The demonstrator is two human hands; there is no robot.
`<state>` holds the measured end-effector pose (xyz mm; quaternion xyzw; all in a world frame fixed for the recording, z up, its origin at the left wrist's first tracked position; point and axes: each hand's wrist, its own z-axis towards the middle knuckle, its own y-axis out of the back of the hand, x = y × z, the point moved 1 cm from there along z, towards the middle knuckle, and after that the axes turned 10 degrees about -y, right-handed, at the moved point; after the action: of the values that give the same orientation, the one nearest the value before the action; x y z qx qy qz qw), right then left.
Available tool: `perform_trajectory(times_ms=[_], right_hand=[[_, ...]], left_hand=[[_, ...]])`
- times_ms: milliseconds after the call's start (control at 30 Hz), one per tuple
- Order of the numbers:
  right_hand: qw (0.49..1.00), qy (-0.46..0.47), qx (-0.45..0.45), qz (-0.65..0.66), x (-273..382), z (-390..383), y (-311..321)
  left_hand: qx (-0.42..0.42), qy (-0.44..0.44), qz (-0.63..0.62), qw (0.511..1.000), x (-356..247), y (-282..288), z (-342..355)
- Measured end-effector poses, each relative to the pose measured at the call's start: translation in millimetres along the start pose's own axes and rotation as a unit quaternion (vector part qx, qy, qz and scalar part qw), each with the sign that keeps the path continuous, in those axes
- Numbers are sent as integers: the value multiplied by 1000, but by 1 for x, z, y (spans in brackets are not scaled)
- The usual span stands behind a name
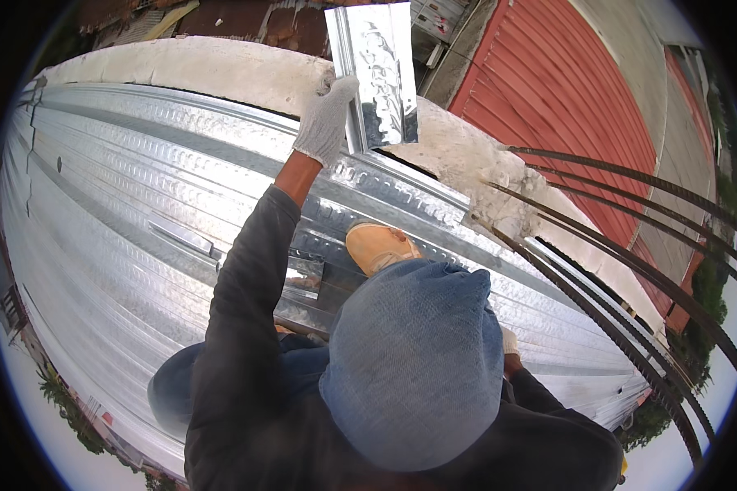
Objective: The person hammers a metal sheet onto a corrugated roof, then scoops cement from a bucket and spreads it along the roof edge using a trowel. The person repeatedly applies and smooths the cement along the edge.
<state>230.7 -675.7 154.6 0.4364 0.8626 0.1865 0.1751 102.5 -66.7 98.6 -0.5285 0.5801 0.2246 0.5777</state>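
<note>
My left hand, in a pale knit glove, is stretched forward and closed on the left edge of a short offcut of shiny ribbed sheet metal. The piece stands nearly upright over the concrete ledge, its face dented along the middle. Behind my bent knee in blue denim, only a sliver of my gloved right hand shows. Its fingers, and anything in them, are hidden. My tan shoe rests on the ribbed metal decking.
A rough concrete ledge borders the decking on the far side. Several rusty steel bars reach across the right. Beyond the ledge lies a red corrugated roof. A narrow metal strip lies on the decking left of my arm.
</note>
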Motion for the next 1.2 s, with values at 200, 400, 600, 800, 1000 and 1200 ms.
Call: perform_trajectory(times_ms=[200, 400, 600, 800, 1000, 1200], right_hand=[[917, 172, -202, 297, 154, -4, 150], [848, 247, -422, 206, 266, 44, 211], [879, 253, -367, 168, 295, 161, 233], [863, 310, -363, 164, 300, 177, 232], [881, 317, -300, 185, 288, 194, 221], [796, 303, -501, 154, 295, 159, 218]], left_hand=[[-109, 125, -281, 945, 78, -41, -84], [-162, 188, -253, 935, 136, -62, -144], [-197, 214, -242, 926, 144, -97, -174], [253, 303, 84, 915, 121, -68, -185], [307, -220, 595, 710, 51, -63, -135], [353, -268, 660, 607, 78, -24, -94]])
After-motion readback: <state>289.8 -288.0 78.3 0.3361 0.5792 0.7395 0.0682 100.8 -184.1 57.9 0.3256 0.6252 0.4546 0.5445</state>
